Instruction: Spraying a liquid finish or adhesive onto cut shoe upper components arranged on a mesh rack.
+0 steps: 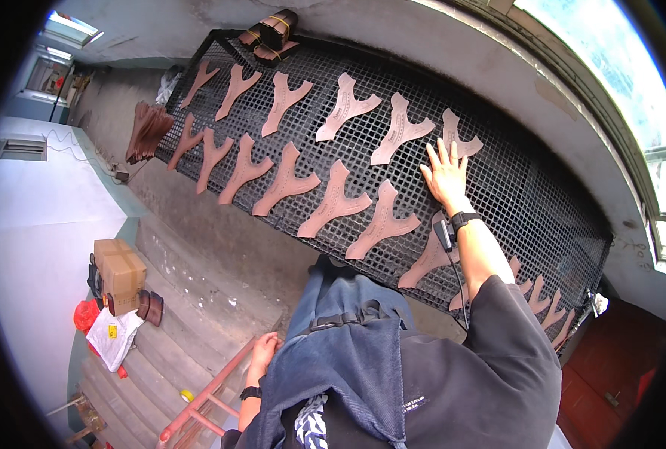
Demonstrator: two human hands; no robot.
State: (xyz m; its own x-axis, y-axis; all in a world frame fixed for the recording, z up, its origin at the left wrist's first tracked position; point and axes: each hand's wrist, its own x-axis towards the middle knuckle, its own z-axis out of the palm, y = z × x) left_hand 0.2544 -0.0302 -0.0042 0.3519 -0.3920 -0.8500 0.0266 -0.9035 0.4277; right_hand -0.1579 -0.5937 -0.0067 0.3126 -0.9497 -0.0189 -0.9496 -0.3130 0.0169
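My right hand is stretched out flat with fingers spread. Its fingertips lie on the lower part of a Y-shaped brown leather piece in the far row on the black mesh rack. More such pieces lie flat in two rows, among them a far-row leather piece to the left of this hand and a near-row leather piece. Low beside my hip, my left hand is closed around the upper end of a red railing; its fingers show only partly.
Rolled bundles sit at the rack's far left corner, and a stack of brown pieces hangs at its left end. Concrete steps go down at the left, with a cardboard box and white bag. A wall ledge borders the far side.
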